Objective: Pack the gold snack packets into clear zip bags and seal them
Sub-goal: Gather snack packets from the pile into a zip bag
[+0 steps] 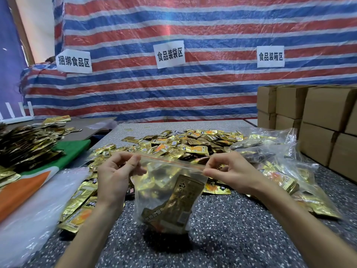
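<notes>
A clear zip bag (166,198) filled with gold snack packets hangs upright just above the speckled table (231,229). My left hand (117,171) pinches the left end of its red zip strip. My right hand (224,169) pinches the right end of the same strip, which is stretched taut between them. A heap of loose gold snack packets (185,144) lies on the table behind the bag. More packets (81,206) lie to the left of the bag.
Filled clear bags (274,157) sit at the right. Stacked cardboard boxes (316,120) stand behind them. A stack of empty clear bags (34,213) lies at the left over green and orange cloth (38,176). Another packet pile (27,146) sits far left. A striped tarp with paper signs hangs behind.
</notes>
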### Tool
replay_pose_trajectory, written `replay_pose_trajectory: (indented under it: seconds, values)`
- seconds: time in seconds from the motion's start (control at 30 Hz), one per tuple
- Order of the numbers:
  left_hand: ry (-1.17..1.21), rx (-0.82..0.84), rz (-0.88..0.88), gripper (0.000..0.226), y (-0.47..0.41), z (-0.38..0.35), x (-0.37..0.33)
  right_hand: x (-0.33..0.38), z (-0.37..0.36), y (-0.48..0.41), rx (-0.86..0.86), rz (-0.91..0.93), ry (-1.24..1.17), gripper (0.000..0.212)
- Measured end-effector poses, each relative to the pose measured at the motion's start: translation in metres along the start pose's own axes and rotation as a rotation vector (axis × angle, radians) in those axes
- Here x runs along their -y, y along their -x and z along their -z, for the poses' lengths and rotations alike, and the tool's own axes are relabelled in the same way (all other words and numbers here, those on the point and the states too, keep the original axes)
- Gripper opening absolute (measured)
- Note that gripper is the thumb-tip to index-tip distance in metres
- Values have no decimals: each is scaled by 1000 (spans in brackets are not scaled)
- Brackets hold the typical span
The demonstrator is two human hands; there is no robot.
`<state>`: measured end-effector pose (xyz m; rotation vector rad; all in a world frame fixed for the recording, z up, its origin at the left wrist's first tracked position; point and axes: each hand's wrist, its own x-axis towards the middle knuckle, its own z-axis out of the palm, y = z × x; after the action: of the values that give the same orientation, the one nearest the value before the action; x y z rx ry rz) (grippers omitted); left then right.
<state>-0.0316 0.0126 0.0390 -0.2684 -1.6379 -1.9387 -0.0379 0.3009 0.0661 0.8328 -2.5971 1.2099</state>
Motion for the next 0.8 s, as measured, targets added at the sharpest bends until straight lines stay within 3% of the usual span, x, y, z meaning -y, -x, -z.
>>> replay_pose_trajectory:
  seconds: [0.17, 0.3, 0.37, 0.43, 0.5, 0.63, 0.8]
  values:
    - [73, 57, 63, 11, 6, -13, -5, -6, -4, 4, -18, -34, -107, 11]
    - [-213, 41, 74, 7, 10, -15, -7, 0, -5, 6, -36, -5, -93, 9]
    - [-529, 80, -91, 28, 18, -21, -14, 4, -9, 6, -46, 19, -56, 9]
    - [-837, 219, -383, 47, 23, -30, -24, 8, -15, 5, -32, 38, 2, 7]
    - [-1009, 421, -548, 41, 23, -43, -32, 9, -20, 4, -11, 53, 69, 6]
    - [-1129, 684, -492, 30, 19, -64, -38, 11, -25, 2, -50, 84, 166, 4]
    - [-1040, 676, -412, 20, 17, -72, -39, 15, -29, 4, -112, 138, 296, 5]
